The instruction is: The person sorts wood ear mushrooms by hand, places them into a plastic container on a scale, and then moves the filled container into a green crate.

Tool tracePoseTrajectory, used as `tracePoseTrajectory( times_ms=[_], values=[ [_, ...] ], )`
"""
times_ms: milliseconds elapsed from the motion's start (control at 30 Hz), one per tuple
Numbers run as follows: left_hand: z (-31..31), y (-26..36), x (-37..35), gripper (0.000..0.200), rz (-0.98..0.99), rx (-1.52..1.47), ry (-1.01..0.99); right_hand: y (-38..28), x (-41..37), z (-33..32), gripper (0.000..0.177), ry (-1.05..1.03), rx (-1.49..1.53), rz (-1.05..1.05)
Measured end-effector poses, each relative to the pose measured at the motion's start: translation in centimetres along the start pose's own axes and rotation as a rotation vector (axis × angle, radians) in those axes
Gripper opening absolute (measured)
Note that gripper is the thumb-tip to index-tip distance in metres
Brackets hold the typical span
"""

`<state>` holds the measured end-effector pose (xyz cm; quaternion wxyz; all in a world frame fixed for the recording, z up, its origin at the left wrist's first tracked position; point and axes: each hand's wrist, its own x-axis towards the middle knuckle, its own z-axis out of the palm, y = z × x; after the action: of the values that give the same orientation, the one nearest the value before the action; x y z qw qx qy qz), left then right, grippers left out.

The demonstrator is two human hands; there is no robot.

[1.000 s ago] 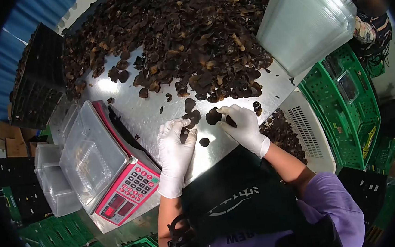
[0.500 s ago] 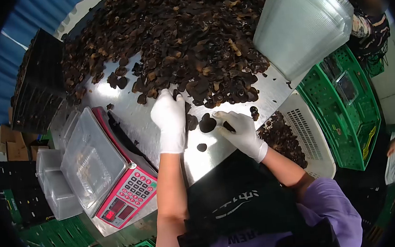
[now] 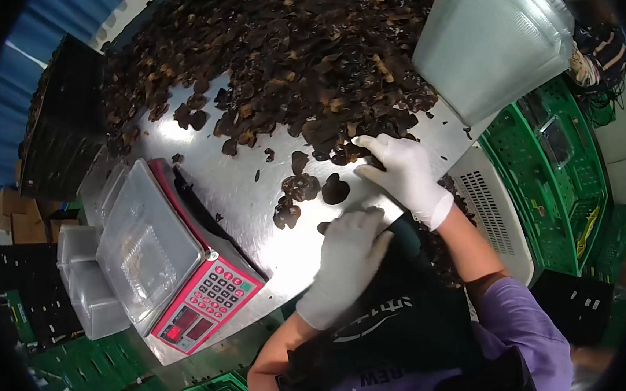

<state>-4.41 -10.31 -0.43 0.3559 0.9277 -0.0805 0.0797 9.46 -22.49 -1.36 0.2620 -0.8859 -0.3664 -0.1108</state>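
Note:
A large heap of dark, ear-shaped pieces (image 3: 302, 57) covers the far part of the metal table (image 3: 232, 194). My right hand (image 3: 405, 173), in a white glove, reaches the heap's near edge with thumb and forefinger apart; a dark piece shows between them. Close to the table's front edge is my left hand (image 3: 348, 262), also gloved, palm down, with its fingertips by a small dark piece (image 3: 323, 227). Whatever lies under its fingers is hidden. Between the hands and the heap lie a round dark piece (image 3: 335, 189) and a few clumped pieces (image 3: 300, 188).
On the left stands a pink scale (image 3: 214, 295) with a clear plastic tray (image 3: 148, 252) on top. Stacked clear containers (image 3: 496, 41) rise at the back right. A white basket (image 3: 502, 210) and green crates (image 3: 546, 170) are to the right. Black trays (image 3: 61, 120) stand far left.
My left hand has come back from the heap to the table's front edge. My right hand has moved up and right to the heap. More loose pieces show mid-table.

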Motion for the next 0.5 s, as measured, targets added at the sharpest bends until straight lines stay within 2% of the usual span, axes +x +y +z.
tracePoseTrajectory(
  times_ms=[67,100,200,233,267,300,367,467,500],
  values=[
    [-2.3,-0.7,-0.4,0.028,-0.117,0.062,0.097,-0.6,0.4,1.9,0.037,0.007,-0.117,-0.024],
    [-2.6,-1.9,-1.0,0.03,-0.178,0.178,0.172,-1.0,0.5,2.7,0.023,-0.032,-0.292,-0.023],
    [-4.2,-4.1,-1.8,0.032,-0.347,0.341,0.369,-0.6,0.1,4.1,0.015,0.092,-0.28,-0.064],
    [-4.3,-5.2,-2.0,0.036,-0.405,0.392,0.383,-0.8,-0.3,3.9,0.014,0.088,-0.125,0.008],
    [-4.5,-5.4,-1.9,0.033,-0.415,0.385,0.413,-1.6,-0.5,3.2,0.014,0.087,-0.123,0.004],
    [-4.5,-5.6,-1.7,0.033,-0.418,0.385,0.418,-2.5,-0.7,2.3,0.013,-0.011,-0.022,0.066],
    [-4.5,-6.0,-1.1,0.025,-0.497,0.221,0.316,-3.4,-1.5,2.0,0.016,-0.187,0.129,0.168],
    [-5.5,-7.8,2.4,0.021,-0.32,0.523,0.528,-3.5,-1.9,2.5,0.022,-0.207,0.097,0.196],
    [-5.7,-8.8,3.9,0.021,-0.359,0.539,0.499,-3.0,-2.1,2.6,0.029,-0.144,0.155,0.189]
  ],
)
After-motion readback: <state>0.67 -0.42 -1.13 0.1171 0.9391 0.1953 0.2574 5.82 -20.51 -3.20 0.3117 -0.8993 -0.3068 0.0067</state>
